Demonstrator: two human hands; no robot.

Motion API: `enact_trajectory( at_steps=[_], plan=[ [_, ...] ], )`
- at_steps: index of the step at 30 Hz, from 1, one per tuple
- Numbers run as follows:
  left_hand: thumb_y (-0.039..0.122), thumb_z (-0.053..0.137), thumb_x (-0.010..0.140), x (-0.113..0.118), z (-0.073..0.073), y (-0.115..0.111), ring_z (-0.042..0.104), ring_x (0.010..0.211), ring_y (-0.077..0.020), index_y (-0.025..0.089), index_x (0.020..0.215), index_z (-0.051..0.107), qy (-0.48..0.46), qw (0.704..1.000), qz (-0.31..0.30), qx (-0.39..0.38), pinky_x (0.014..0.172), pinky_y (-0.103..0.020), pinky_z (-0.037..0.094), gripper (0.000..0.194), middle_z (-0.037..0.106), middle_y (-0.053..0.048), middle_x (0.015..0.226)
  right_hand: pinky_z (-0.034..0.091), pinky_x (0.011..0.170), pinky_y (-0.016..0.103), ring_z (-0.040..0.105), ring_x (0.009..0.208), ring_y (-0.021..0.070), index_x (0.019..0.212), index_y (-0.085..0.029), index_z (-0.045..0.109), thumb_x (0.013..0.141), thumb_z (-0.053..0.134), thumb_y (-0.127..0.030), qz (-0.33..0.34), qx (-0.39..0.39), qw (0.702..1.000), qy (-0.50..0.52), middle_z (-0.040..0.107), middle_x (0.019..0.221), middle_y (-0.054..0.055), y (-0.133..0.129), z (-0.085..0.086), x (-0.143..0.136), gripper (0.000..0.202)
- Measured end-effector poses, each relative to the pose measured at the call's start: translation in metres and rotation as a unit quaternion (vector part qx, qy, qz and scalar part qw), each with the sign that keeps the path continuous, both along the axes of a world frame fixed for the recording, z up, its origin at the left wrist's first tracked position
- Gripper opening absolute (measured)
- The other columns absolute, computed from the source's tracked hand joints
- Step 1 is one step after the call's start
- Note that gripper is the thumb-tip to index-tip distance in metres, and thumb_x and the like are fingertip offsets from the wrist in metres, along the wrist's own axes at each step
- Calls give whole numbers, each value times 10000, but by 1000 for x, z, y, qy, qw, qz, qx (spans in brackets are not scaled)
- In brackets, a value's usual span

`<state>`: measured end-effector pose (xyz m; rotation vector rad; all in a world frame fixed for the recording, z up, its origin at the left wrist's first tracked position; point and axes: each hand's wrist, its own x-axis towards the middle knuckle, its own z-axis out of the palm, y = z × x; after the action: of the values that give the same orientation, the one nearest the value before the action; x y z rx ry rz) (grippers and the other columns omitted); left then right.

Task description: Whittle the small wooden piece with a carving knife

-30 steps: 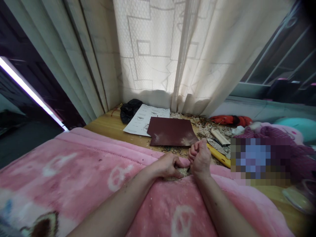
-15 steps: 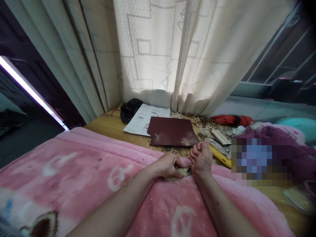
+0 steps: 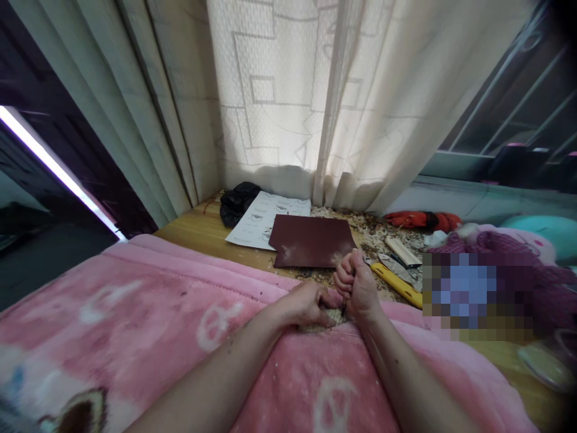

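My left hand (image 3: 307, 304) is closed, thumb and fingers pinching a pale beige, rough-textured piece (image 3: 334, 315) that rests low over the pink blanket (image 3: 162, 313). Right beside it, my right hand (image 3: 356, 285) makes a fist with the thumb on top, close against the left fingertips. A small dark bit shows below that fist, but what the right fingers hold is hidden. Just beyond the hands lies a dark maroon sheet (image 3: 313, 240). To the right of the fist is a yellow-handled tool (image 3: 396, 284).
Pale shavings (image 3: 374, 231) litter the wooden tabletop (image 3: 189, 225). A printed white paper (image 3: 252, 225) lies partly under the maroon sheet, with a black plastic bag (image 3: 238, 201) beside it. A cream-coloured bar (image 3: 402, 251), a red bundle (image 3: 424, 220) and purple cloth (image 3: 509, 252) lie rightward. Curtains (image 3: 270, 90) hang behind.
My right fist has moved slightly left and tilted in front of the maroon sheet's corner, uncovering more of the yellow-handled tool. My left hand stays nearly in place with the beige piece.
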<state>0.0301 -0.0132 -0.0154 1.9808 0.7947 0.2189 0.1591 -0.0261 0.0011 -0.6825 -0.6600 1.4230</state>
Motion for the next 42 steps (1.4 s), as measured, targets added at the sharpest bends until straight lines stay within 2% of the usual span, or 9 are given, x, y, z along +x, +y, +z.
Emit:
enact_trajectory(
  at_steps=[8,11,14,20,24,27,36,39,42],
  plan=[
    [229,649,586,-1,1,2,427,645,-105,123,672,646,13,998,-34,61,568,-171,307,137,496,31,636,89,248,136,107,293,42,566,-201,291,749,420,-574,-188,-72,979,-12,200,371,-103,2,-4,-1,435],
    [230,659,578,-1,-1,4,413,632,-99,126,700,655,17,997,-37,69,559,-173,296,161,471,34,627,91,245,137,118,289,43,559,-201,284,741,418,-587,-224,-90,970,-10,201,368,-102,2,-5,0,447],
    [240,653,590,-1,-3,4,405,634,-99,131,734,657,6,997,-39,61,566,-177,293,180,471,34,631,86,241,137,102,291,44,554,-202,278,738,422,-588,-193,-88,977,6,185,369,-103,2,-4,2,451],
    [254,642,599,0,-1,3,401,647,-110,117,636,598,-36,998,-44,30,566,-185,294,149,461,25,619,76,243,131,58,317,45,542,-196,285,777,441,-499,-1,-30,998,54,162,385,-100,2,-1,6,414],
    [232,619,619,0,-1,2,406,663,-111,122,612,566,-66,996,-56,20,590,-185,301,122,451,31,620,82,244,129,55,322,45,539,-194,296,794,423,-482,66,-20,995,66,158,388,-99,2,0,6,406],
    [237,623,613,0,-1,2,405,662,-111,121,613,569,-55,997,-47,19,589,-184,305,128,450,31,613,80,244,128,57,321,44,542,-194,294,784,435,-494,52,-31,996,68,160,387,-100,4,-1,6,410],
    [232,622,605,-1,-2,0,415,667,-108,129,678,613,-21,999,-27,24,588,-175,311,126,476,29,641,79,234,127,80,289,43,561,-201,284,756,398,-580,-141,-151,978,44,178,359,-108,9,-8,5,441],
    [229,621,606,-1,-1,0,412,658,-105,126,676,614,-24,999,-31,22,580,-174,310,125,483,28,647,85,235,125,73,299,43,556,-198,282,760,427,-550,-85,-109,988,68,178,366,-106,7,-7,7,433],
    [221,622,606,-1,1,1,408,650,-103,118,658,613,-39,998,-39,28,586,-176,312,116,484,28,639,101,236,120,57,313,41,547,-195,284,758,444,-538,46,-52,992,102,165,378,-104,2,-6,8,433]
  ],
)
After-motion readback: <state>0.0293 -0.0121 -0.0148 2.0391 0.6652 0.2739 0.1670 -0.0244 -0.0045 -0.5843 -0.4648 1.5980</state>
